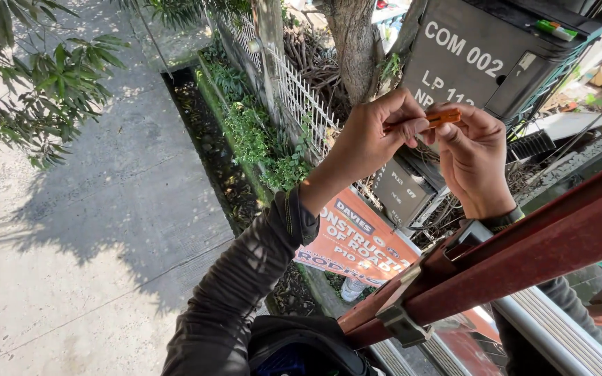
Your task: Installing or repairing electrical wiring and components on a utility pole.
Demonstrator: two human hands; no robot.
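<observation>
Small orange tool (435, 118) pinched between both hands' fingers (412, 125)

Both arms wore long, dark grey sleeves of thin, wrinkled fabric, faintly patterned. Left sleeve (245, 278) ended in a snug ribbed cuff at the wrist. Right sleeve (566, 299) was mostly hidden; a dark band (503, 221) circled that wrist. Hands were bare.

Two hands (419, 150), one small orange tool (435, 118), two grey boxes (468, 56), one red ladder (524, 257), one orange sign (357, 240)
</observation>
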